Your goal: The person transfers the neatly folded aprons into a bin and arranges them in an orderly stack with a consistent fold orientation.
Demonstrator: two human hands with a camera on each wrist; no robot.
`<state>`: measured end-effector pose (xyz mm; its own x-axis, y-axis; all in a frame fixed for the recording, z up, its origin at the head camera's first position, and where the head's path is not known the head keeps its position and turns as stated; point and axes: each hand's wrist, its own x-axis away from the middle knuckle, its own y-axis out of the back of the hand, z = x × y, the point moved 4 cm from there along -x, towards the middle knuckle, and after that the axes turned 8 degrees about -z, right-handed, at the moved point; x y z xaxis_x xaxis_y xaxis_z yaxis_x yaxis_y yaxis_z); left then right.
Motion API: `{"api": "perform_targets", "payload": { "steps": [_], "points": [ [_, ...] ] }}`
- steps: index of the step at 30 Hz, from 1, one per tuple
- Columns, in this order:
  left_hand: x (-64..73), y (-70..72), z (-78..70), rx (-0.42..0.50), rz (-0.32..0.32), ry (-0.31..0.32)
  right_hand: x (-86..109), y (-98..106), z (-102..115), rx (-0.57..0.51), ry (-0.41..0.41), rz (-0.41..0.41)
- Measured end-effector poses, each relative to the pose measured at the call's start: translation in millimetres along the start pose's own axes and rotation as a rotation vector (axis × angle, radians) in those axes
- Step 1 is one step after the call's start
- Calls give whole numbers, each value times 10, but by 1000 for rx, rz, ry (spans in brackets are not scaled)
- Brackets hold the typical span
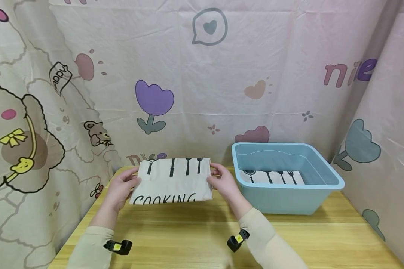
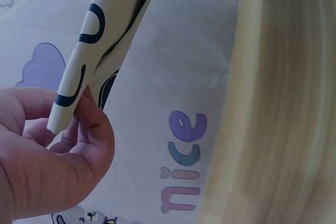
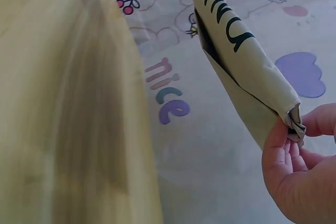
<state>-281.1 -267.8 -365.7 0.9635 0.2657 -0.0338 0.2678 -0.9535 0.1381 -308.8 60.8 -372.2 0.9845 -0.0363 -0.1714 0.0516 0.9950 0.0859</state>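
Observation:
A folded white cloth [image 1: 175, 183], printed with dark kitchen utensils and the word "COOKING", is held up above the wooden table, stretched between both hands. My left hand [image 1: 120, 186] pinches its left edge between thumb and fingers; the left wrist view shows the folded cloth [image 2: 86, 40] in that pinch. On the opposite edge my right hand [image 1: 223, 183] pinches the cloth the same way, and in the right wrist view the layered end of the cloth [image 3: 262, 72] shows between thumb and fingers. The cloth's underside is hidden in the head view.
A light blue plastic tub [image 1: 279, 200] stands on the table's right side, near the back. Inside lies another white cloth [image 1: 272, 177] with a similar utensil print. The wooden table [image 1: 175, 239] ends at a printed curtain [image 1: 202, 93] behind and on both sides.

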Motion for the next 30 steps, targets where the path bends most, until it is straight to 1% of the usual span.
{"api": "perform_targets", "payload": {
  "steps": [5,8,13,16,19,23,30],
  "points": [
    [31,-5,-149,9,6,-26,-7,45,165,-13,55,12],
    [40,-27,-233,1,0,-41,-13,108,259,8,82,10],
    [58,-105,-386,-10,18,-82,-22,265,421,51,104,13],
    [74,-179,-488,3,35,-107,-28,385,507,71,116,21],
    [94,-282,-593,34,49,-126,-42,522,562,75,125,26],
    [115,-459,-710,69,67,-139,-48,728,606,89,128,17],
    [94,-835,-823,87,108,-134,-41,1113,641,142,121,-11]
  ]
}}
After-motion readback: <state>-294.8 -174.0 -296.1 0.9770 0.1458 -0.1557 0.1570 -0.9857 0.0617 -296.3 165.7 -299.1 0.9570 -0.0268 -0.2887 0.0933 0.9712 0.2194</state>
